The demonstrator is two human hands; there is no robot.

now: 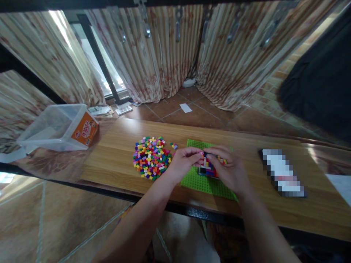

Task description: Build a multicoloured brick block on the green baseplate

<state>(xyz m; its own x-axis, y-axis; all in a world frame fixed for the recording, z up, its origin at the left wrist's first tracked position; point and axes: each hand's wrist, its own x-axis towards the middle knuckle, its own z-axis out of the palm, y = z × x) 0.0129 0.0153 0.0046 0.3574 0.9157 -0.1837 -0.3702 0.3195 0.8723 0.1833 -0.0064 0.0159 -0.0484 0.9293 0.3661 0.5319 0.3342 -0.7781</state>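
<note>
My left hand (186, 159) pinches a tiny toy brick (202, 153) between thumb and fingertips. Close against it, my right hand (229, 166) has thumb and forefinger closed around a small dark toy brick (205, 155); its outline is partly hidden. Below both hands, a multicoloured brick build (210, 171) with blue, red and white parts rests on a green studded baseplate (205, 187). My right hand covers the build's right side. Yellow and red bricks (221, 159) show behind the right fingers.
Left of the baseplate, a pile of loose coloured bricks (150, 159) lies on the wooden table (109, 160); several strays (173, 145) are beside it. A phone (283, 173) lies at the right. A clear plastic bin (59, 128) stands at the far left. Curtains (164, 54) hang beyond.
</note>
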